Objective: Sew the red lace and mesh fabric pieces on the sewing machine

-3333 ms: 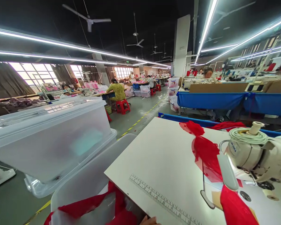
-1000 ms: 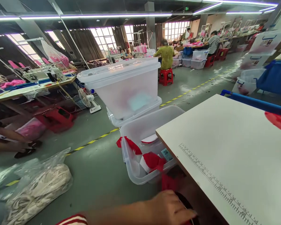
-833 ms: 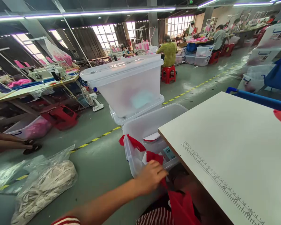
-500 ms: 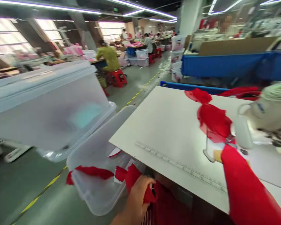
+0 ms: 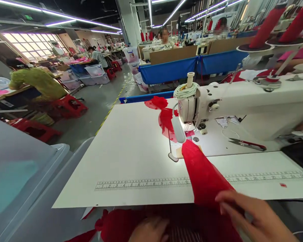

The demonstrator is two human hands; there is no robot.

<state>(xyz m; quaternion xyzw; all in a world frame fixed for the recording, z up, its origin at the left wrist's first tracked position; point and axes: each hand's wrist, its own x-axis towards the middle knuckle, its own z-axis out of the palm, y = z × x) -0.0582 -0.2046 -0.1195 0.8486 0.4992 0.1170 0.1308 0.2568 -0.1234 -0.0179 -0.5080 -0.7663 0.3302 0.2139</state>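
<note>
Right hand (image 5: 255,213): fingers are pinching red fabric strip (image 5: 204,171), trailing from sewing machine (image 5: 242,97) over ruled white surface (image 5: 131,144). Left hand (image 5: 150,230): is lying by red cloth bundle (image 5: 116,223), finger closure unclear.

The right grip (image 5: 262,215) is a bare human hand, slim in build, with long fingers (image 5: 226,196) that narrow toward rounded tips. It is uncovered as far back as it shows, up to where the border of the view cuts it off. The left grip (image 5: 151,230) is bare as well, broad across the back, its outline softened by blur and its lower part cropped, so that nails and creases cannot be made out. Between the two shows a small patch of the striped garment (image 5: 185,233) that the person wears: a dark, reddish ground crossed by narrow, pale lines set close together, dimmed by shadow, its cut and edges too dark to tell
</note>
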